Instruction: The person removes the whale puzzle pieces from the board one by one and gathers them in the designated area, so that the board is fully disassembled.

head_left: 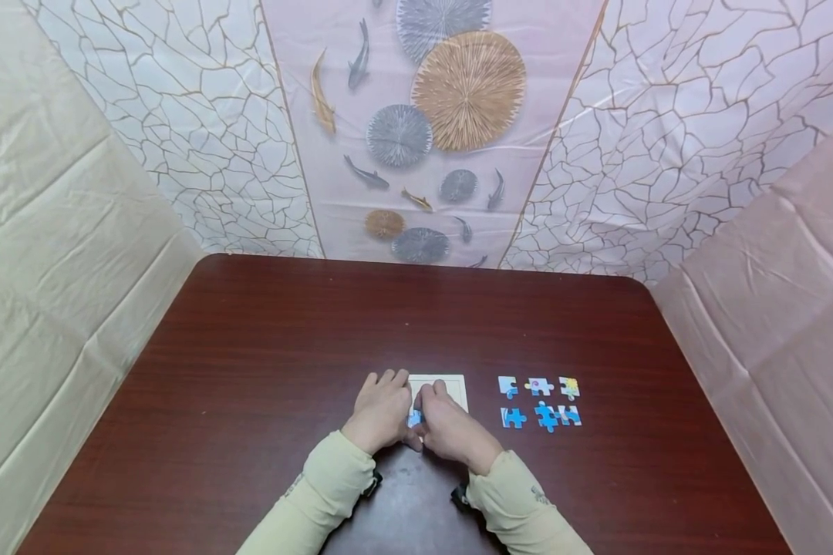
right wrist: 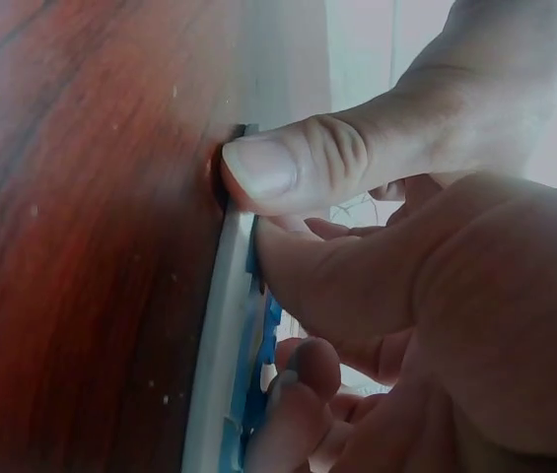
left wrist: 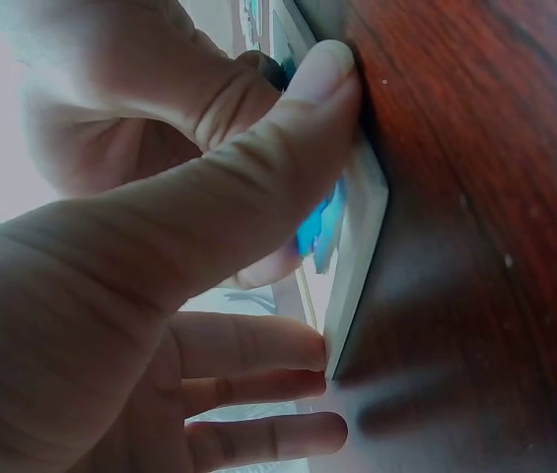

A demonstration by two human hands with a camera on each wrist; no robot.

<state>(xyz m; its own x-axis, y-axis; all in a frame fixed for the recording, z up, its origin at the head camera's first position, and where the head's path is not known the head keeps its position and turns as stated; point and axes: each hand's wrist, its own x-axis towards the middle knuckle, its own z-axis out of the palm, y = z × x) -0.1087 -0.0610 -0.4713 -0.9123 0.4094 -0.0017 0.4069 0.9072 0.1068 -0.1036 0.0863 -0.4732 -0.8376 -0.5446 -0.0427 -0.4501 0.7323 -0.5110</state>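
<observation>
A white puzzle tray (head_left: 459, 388) lies flat on the table under both hands. My left hand (head_left: 383, 408) holds its near left corner, the thumb against the near edge and the fingers along the left side. Over the tray, my right hand (head_left: 451, 428) has its fingers curled around a blue puzzle piece (right wrist: 271, 320) low inside the rim. Blue also shows between the hands in the head view, where a puzzle piece (head_left: 415, 418) sits near the tray's front. In the left wrist view a blue piece (left wrist: 322, 227) appears slightly tilted. The fingers hide much of the tray.
Several loose puzzle pieces lie in two rows right of the tray, among them a yellow-patterned piece (head_left: 569, 387) and a blue piece (head_left: 514, 418). Two in the lower row touch or nearly touch. The dark red-brown table (head_left: 250, 347) meets draped cloth walls on three sides.
</observation>
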